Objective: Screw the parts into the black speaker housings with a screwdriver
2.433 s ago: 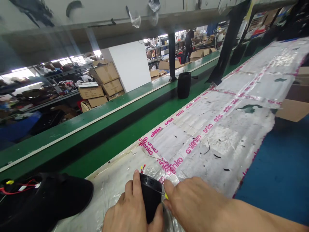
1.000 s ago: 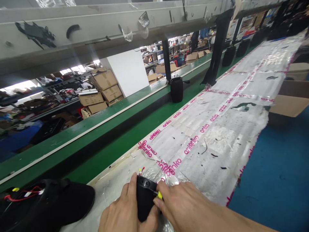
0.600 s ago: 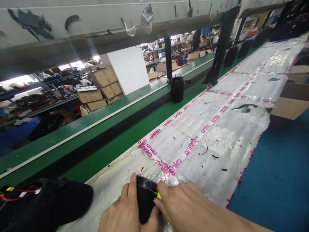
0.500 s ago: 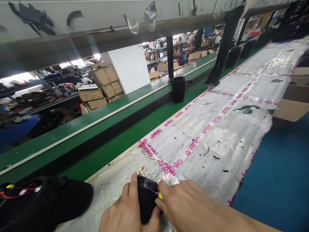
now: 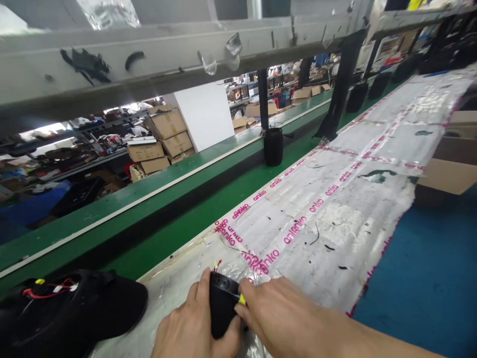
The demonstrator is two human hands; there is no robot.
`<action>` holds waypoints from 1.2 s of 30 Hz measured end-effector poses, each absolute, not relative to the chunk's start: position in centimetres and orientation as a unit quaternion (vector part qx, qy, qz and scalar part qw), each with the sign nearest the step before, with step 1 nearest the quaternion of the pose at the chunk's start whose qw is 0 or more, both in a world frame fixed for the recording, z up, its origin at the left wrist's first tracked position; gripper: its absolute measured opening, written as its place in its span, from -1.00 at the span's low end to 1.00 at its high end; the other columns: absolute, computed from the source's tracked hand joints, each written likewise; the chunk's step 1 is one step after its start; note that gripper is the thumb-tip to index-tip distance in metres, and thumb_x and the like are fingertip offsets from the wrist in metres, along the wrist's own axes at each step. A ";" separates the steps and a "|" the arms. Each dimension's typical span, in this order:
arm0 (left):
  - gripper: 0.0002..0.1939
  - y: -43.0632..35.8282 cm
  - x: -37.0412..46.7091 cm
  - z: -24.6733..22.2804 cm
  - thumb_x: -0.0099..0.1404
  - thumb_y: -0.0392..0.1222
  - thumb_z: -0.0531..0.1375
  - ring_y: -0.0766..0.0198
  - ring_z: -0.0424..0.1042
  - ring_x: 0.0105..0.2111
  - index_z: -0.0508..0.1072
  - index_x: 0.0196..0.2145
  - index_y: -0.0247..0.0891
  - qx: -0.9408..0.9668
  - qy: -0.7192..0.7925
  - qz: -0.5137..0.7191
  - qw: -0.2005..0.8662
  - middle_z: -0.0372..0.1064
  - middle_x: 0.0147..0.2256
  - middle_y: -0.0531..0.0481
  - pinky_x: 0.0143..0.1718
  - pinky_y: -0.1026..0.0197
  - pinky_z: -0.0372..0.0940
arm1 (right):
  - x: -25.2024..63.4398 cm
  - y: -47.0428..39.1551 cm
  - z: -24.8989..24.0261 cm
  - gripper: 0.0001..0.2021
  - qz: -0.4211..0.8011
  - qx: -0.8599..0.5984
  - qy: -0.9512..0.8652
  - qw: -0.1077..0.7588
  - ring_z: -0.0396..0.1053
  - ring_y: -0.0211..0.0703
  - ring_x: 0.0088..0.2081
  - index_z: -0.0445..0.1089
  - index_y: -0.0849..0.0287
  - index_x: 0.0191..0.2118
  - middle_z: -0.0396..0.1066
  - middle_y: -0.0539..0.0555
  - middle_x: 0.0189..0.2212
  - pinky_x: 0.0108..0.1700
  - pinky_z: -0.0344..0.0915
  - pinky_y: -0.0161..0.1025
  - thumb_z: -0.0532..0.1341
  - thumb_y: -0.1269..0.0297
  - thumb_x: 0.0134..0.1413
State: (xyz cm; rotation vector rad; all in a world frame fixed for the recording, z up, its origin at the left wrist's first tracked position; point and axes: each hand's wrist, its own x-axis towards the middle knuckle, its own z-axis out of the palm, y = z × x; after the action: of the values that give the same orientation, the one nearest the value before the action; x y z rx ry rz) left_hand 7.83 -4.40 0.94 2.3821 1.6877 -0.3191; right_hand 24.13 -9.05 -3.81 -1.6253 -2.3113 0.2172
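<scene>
A small black piece [image 5: 220, 306] with a shiny, curved upper edge is low in the middle of the view. My left hand [image 5: 196, 318] wraps round its left side and lower edge. My right hand [image 5: 279, 311] is at its right edge, pinching a small yellow item [image 5: 242, 299] against it; the rest of that item is hidden by the fingers. Thin red and yellow wire tips [image 5: 217, 264] stick up behind the piece. At the lower left lies a black cap [image 5: 119, 306] with red wires and white and yellow connectors inside.
White sheeting with pink-printed tape [image 5: 335, 214] covers the bench. Beyond it runs a green conveyor [image 5: 231, 191] carrying a black bin [image 5: 273, 147]. A grey beam [image 5: 156, 64] crosses above. Open cartons [image 5: 447, 175] stand at the right, stacked cartons [image 5: 167, 124] behind.
The head view has shifted, so the beam and background sit lower in the picture. Both hands remain on the black piece, with the yellow item still in the right fingers.
</scene>
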 end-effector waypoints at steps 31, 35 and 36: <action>-0.11 -2.3 4.9 -0.1 0.20 0.00 0.17 -0.09 0.30 0.29 0.04 0.42 -0.32 0.825 0.518 0.040 0.222 0.15 0.38 -0.17 0.29 -0.13 0.25 | 25.8 -8.7 -5.2 -0.62 0.304 -0.638 -0.635 0.313 0.43 0.13 -0.05 0.28 0.02 0.15 0.48 0.12 -0.11 -0.08 0.29 0.00 -0.05 -0.04 0.46; -0.11 -2.9 5.7 -0.1 0.13 -0.05 0.18 -0.10 0.39 0.21 0.12 0.39 -0.33 0.819 0.535 0.051 0.203 0.18 0.36 -0.19 0.20 -0.09 0.35 | 26.1 -8.6 -4.9 -0.71 0.196 -0.613 -0.732 0.224 0.48 0.12 -0.17 0.36 0.06 0.04 0.50 0.11 -0.16 -0.22 0.29 -0.07 -0.03 0.10 0.49; -0.11 -3.0 5.8 -0.2 0.12 -0.05 0.18 -0.11 0.39 0.21 0.12 0.39 -0.32 0.818 0.538 0.045 0.198 0.17 0.36 -0.19 0.19 -0.08 0.36 | 26.1 -8.4 -4.9 -0.75 0.171 -0.605 -0.752 0.199 0.49 0.12 -0.21 0.38 0.07 0.01 0.51 0.11 -0.18 -0.27 0.27 -0.09 0.01 0.15 0.47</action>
State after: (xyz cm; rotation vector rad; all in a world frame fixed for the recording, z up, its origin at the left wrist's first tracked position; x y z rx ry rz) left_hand 5.84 -2.98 -0.18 2.2892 1.5063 0.1269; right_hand 26.09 -8.40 -4.85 -1.6920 -2.1023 0.4793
